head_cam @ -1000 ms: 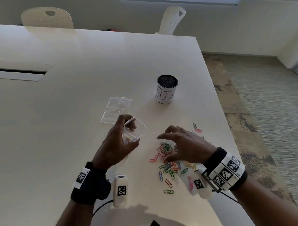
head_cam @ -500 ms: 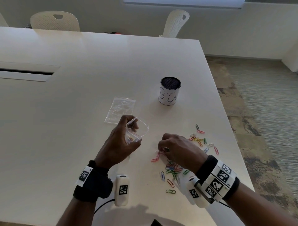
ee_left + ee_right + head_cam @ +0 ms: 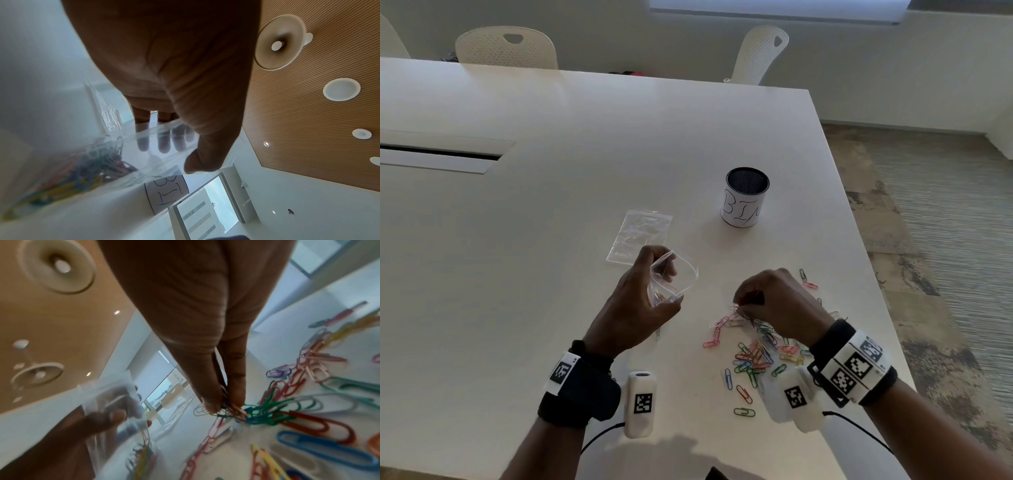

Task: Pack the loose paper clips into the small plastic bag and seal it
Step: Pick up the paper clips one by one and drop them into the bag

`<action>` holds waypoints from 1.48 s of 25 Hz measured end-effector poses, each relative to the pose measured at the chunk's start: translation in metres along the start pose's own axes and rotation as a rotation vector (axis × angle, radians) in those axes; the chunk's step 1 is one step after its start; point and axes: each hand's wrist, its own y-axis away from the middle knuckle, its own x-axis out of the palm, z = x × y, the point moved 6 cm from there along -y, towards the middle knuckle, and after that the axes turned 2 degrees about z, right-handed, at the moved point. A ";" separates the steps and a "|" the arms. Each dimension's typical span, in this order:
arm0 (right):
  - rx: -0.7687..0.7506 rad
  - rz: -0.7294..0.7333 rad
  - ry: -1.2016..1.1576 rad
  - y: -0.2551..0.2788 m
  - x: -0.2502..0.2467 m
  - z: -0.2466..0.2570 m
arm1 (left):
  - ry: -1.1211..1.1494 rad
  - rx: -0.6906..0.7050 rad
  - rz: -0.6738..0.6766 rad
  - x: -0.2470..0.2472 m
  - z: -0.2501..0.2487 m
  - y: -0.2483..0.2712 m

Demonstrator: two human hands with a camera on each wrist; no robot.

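My left hand (image 3: 635,310) holds a small clear plastic bag (image 3: 673,279) just above the white table, its mouth held wide toward the right. Several coloured paper clips (image 3: 98,164) lie in the bag's bottom. My right hand (image 3: 774,305) is curled over the pile of loose coloured paper clips (image 3: 756,353) and pinches a bunch of clips (image 3: 232,407) between thumb and fingertips, lifted slightly off the table. The bag (image 3: 115,404) stands just left of that pinch. A few more clips (image 3: 806,279) lie beyond the right hand.
A second flat clear bag (image 3: 640,234) lies on the table behind my left hand. A black mesh cup with a white label (image 3: 745,202) stands further back on the right. The table's right edge (image 3: 866,260) runs close to the clips. Two white chairs stand at the far side.
My right hand went from spread flat over the pile to curled, gathering clips into a pinch and drawing slightly leftward toward the bag. The left hand keeps the bag open in place.
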 end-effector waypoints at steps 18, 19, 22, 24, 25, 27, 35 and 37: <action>0.024 -0.159 -1.180 -0.008 -0.047 0.040 | -0.003 -0.010 0.006 0.002 -0.002 -0.003; -0.005 -0.161 -1.204 -0.009 -0.050 0.048 | -0.001 -0.014 0.005 0.003 -0.002 -0.003; -0.108 -0.152 -1.242 -0.014 -0.061 0.073 | -0.006 -0.016 0.003 0.004 -0.003 -0.002; -0.167 -0.143 -1.262 -0.018 -0.066 0.088 | -0.015 -0.014 -0.002 0.004 -0.005 -0.002; -0.185 -0.141 -1.269 -0.020 -0.067 0.094 | -0.018 -0.017 -0.005 0.004 -0.005 -0.002; -0.199 -0.131 -1.262 -0.026 -0.064 0.101 | -0.019 -0.029 -0.011 0.003 -0.005 -0.001; -0.165 -0.152 -0.794 -0.031 -0.032 0.093 | 0.006 -0.066 -0.036 0.001 -0.003 0.001; -0.208 -0.181 -0.581 -0.031 -0.029 0.093 | 0.003 -0.079 -0.036 0.001 -0.003 0.002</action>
